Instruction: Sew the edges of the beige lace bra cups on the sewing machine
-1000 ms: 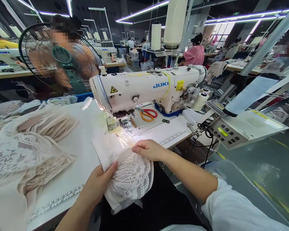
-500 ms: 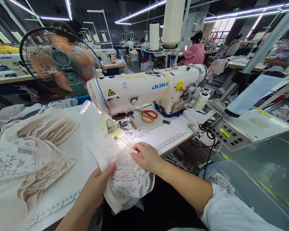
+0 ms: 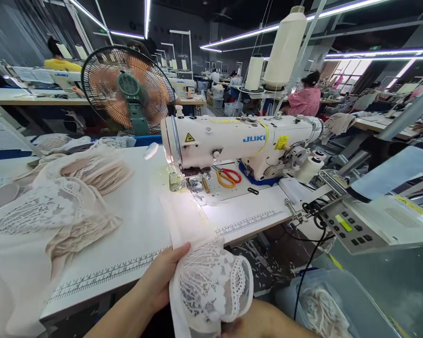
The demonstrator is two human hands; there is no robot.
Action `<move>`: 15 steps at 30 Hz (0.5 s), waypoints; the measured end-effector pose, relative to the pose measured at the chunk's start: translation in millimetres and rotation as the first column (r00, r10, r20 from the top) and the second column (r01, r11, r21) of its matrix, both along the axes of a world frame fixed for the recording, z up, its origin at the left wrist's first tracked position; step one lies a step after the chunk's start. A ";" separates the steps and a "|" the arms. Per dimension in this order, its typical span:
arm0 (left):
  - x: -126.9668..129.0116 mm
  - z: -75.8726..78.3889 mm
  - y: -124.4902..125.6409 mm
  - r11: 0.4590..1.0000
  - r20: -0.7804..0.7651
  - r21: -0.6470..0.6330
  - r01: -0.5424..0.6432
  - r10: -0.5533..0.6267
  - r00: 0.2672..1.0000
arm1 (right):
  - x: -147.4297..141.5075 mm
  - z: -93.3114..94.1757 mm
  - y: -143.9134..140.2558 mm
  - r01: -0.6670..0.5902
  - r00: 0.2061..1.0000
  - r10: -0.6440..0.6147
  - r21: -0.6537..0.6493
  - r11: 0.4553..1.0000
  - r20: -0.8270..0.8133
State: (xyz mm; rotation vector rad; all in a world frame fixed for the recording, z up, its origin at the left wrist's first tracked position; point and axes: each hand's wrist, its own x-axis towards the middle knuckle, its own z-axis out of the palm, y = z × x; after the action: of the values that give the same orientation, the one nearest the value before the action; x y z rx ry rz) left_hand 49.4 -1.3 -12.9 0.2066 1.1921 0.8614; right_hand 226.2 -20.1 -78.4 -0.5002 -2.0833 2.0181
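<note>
Nearest the onlooker's line of sight along the worker's arms, the right hand [image 3: 248,321] is now at the lower edge of the white floral-lace and pale cloth piece [image 3: 211,281]; half a second ago it was at the upper edge, beside the cloth band. Its fingertips are concealed, so whether it grips cannot be told. The left hand [image 3: 165,274] remains on the piece's left side, thumb above, grasping it. The lace now lies lower and more openly displayed, off the table's front edge; this appears to shift handling from the upper edge to the lower one. The plain off-white cloth band [image 3: 186,220] extends over the white, ruler-marked tabletop [image 3: 141,206] towards the needle area. A beige-and-white lace garment pile [image 3: 84,197] lies left. Beyond are scissors with red and orange handles [image 3: 227,177], the white, blue-lettered sewing machine [image 3: 211,141] and an orange-bladed, black-caged fan [image 3: 129,87].
</note>
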 end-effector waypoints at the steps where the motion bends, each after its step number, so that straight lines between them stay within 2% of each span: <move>1: -3.7 0.8 -0.8 0.999 -0.017 0.019 0.038 -0.037 0.999 | -1.3 2.3 -0.3 0.038 0.999 -0.038 -0.003 0.999 0.019; 3: -16.7 4.5 -1.6 0.983 -0.088 0.059 0.173 -0.168 0.982 | 0.1 9.9 -0.4 0.094 0.994 -0.094 0.002 0.996 0.060; 4: -25.3 7.4 -0.7 0.961 -0.175 0.072 0.267 -0.251 0.952 | 2.2 13.9 -0.8 0.110 0.992 -0.110 0.002 0.994 0.067; 5: -34.5 10.7 1.6 0.930 -0.296 0.068 0.361 -0.327 0.897 | 4.6 17.5 -1.5 0.123 0.990 -0.123 0.002 0.992 0.066; 7: -52.1 18.0 11.0 0.864 -0.597 0.029 0.503 -0.389 0.701 | 8.7 22.5 -3.7 0.146 0.987 -0.145 -0.001 0.989 0.066; 9: -64.2 23.8 26.6 0.810 -0.850 0.038 0.585 -0.281 0.446 | 10.7 24.8 -6.1 0.161 0.985 -0.160 -0.003 0.987 0.063; 11: -68.5 25.9 45.8 0.716 -0.983 0.067 0.695 -0.071 0.169 | 10.9 25.7 -7.3 0.167 0.984 -0.167 -0.002 0.986 0.056; 13: -66.2 22.8 64.9 0.568 -0.993 0.001 0.823 0.099 -0.067 | 10.1 26.5 -6.8 0.169 0.984 -0.169 0.006 0.986 0.052; 15: -60.5 15.9 80.8 0.441 -0.957 -0.144 0.886 0.166 -0.238 | 9.4 27.8 -4.7 0.174 0.983 -0.175 0.022 0.985 0.053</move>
State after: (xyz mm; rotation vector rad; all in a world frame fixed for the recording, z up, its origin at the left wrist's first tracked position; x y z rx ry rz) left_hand -11.2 79.5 3.0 2.3699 1.7629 0.1767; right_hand 235.7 -24.8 -50.6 -0.7156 -2.0081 1.9063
